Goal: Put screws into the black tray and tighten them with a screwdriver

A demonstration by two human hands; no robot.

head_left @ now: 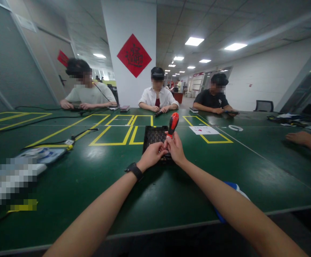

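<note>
My right hand point(175, 148) is closed around a screwdriver with a red and black handle point(172, 124), held upright over the near end of a black tray point(155, 136) on the green table. My left hand point(152, 154) is pinched at the screwdriver's lower end beside the right hand; whatever small part its fingers hold is hidden. A black watch sits on my left wrist point(134, 170). The screwdriver's tip is hidden behind my fingers.
Three people sit across the table point(91, 178), hands on small devices. Another person's hand point(302, 138) rests at the right edge. A white paper point(204, 130), a white ring point(235, 127), cables point(50, 142) and yellow floor-tape boxes lie on the tabletop. A blue-white object point(231, 186) lies under my right forearm.
</note>
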